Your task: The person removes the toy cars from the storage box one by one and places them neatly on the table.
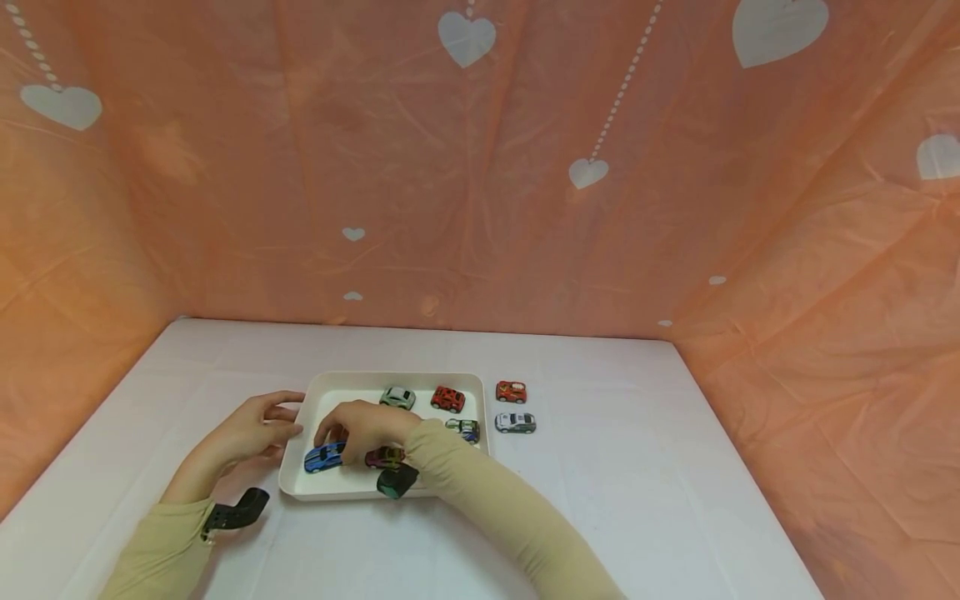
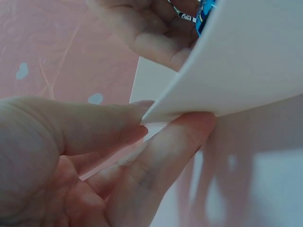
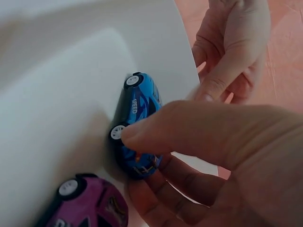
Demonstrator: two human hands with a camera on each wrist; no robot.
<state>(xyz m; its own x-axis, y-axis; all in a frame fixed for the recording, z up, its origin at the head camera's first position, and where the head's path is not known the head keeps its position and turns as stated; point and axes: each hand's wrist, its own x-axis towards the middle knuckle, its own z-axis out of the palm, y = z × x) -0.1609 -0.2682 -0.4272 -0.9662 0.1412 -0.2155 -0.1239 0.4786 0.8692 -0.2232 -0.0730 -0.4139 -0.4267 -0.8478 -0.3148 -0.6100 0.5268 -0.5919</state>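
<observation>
A white rectangular tray [image 1: 352, 487] lies on the table. My left hand [image 1: 243, 429] pinches its left rim, thumb at the edge and a finger underneath in the left wrist view. Inside the tray, my right hand [image 1: 367, 423] pinches a blue toy car [image 3: 138, 106] between thumb and fingers, near the left wall. Close beside it stands a purple toy car [image 3: 92, 203], partly cut off in the right wrist view. Farther back in the tray are a pale grey toy car [image 1: 397, 397], a red-and-black toy car [image 1: 447, 399] and a white-and-green toy car [image 1: 463, 430], partly behind my right sleeve.
Right of the tray, a red toy car [image 1: 511, 392] and a silver toy car [image 1: 515, 422] stand on the white-covered table [image 1: 630, 467]. An orange curtain [image 1: 420, 183] with pale hearts encloses the back and sides. Each wrist carries a black camera mount [image 1: 238, 510].
</observation>
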